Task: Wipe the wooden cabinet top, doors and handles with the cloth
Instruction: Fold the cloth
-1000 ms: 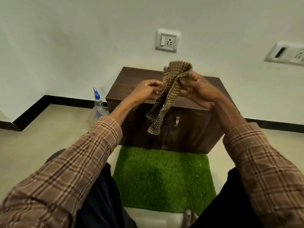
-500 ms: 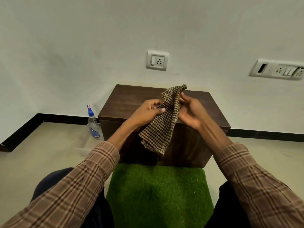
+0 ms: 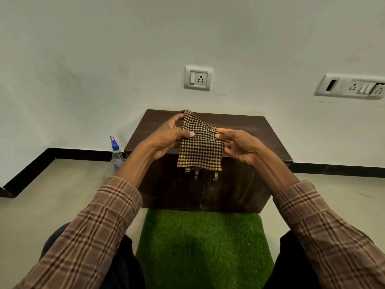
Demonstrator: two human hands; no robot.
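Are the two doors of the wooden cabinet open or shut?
Shut. Both doors lie flush in the cabinet front, only a thin seam between them, handles side by side.

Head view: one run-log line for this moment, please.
stage: cloth prep | hands: left hand and right hand both grip checked cloth | cloth: in air before cabinet, no contact | spray bottle: floor, untouched

No legible text, brand, number or sign anywhere. Only a small red label on the blue cap of the clear plastic spray bottle [image 3: 115, 154], too blurred to read. Plain white wall socket plates [image 3: 198, 77], unmarked.
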